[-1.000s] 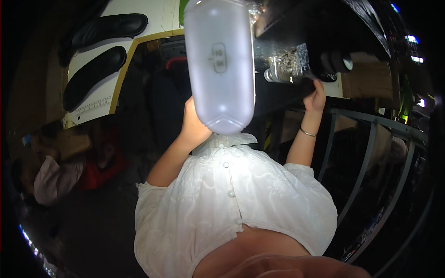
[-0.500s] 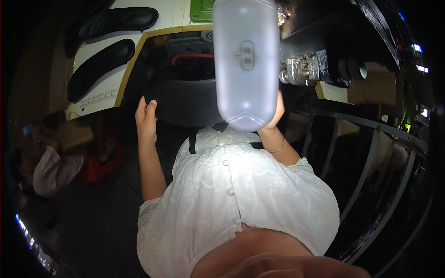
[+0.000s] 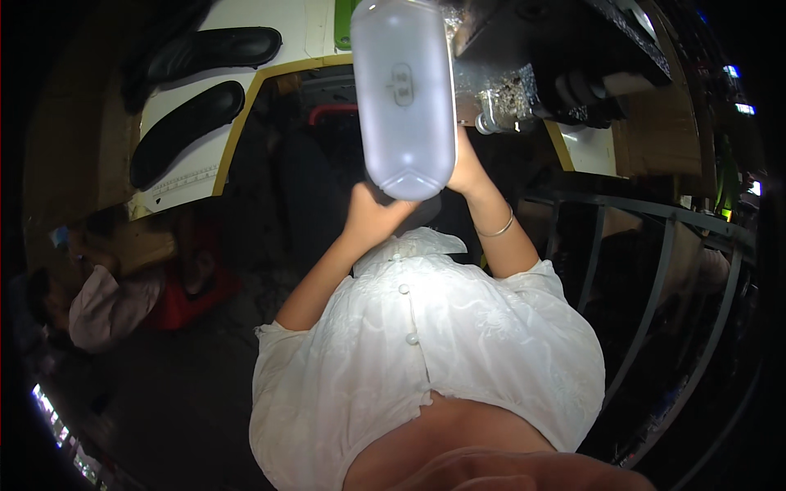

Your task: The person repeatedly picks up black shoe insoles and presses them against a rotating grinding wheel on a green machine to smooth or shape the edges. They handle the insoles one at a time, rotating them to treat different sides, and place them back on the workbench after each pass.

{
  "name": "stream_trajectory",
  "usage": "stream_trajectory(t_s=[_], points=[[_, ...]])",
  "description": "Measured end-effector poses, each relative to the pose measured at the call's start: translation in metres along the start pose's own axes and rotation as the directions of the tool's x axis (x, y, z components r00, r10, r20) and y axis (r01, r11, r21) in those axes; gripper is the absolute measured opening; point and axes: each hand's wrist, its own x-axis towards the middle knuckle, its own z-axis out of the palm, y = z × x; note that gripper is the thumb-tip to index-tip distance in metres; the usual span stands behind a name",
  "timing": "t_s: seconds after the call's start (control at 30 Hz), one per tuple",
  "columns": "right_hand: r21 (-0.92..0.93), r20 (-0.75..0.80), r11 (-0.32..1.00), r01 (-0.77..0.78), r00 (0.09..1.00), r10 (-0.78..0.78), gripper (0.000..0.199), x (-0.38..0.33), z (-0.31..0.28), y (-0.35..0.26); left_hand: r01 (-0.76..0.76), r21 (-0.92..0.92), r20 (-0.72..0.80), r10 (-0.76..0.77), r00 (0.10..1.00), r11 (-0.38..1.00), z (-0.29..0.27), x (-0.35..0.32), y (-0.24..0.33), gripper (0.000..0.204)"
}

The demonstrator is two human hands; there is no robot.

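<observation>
My left hand point(image 3: 378, 214) has its thumb up and its fingers bent against a dark curved piece point(image 3: 427, 213), of which only a small part shows. A bracelet circles the wrist of my right hand point(image 3: 467, 166); its fingers are hidden behind a pale oblong housing point(image 3: 407, 106) that fills the upper middle, so its grip cannot be seen. On the white worktop point(image 3: 184, 192) at the left lie two black shoe soles point(image 3: 214, 54), the nearer one point(image 3: 187, 135) slanting toward the edge. They are well apart from my hands.
Dark machine parts point(image 3: 565, 82) and a shiny clear-wrapped item point(image 3: 503, 105) are at the upper right. Grey metal railings point(image 3: 647, 278) run along the right. A person in a pale sleeve point(image 3: 115, 307) is by a red seat point(image 3: 196, 286) at the left. A green object point(image 3: 343, 29) lies on the worktop.
My left hand has moved right and inward, close to my right hand. The dark piece, held wide between both hands before, is now mostly out of sight. The view has shifted slightly.
</observation>
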Motion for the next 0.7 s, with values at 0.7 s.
stream_trajectory(t_s=[0.7], points=[[-0.127,0.137,0.794,-0.595,0.782,0.608,0.045,-0.132,-0.083,0.116,-0.075,0.095,0.085,0.067,0.994,0.993,0.016,0.047,0.007,0.024]])
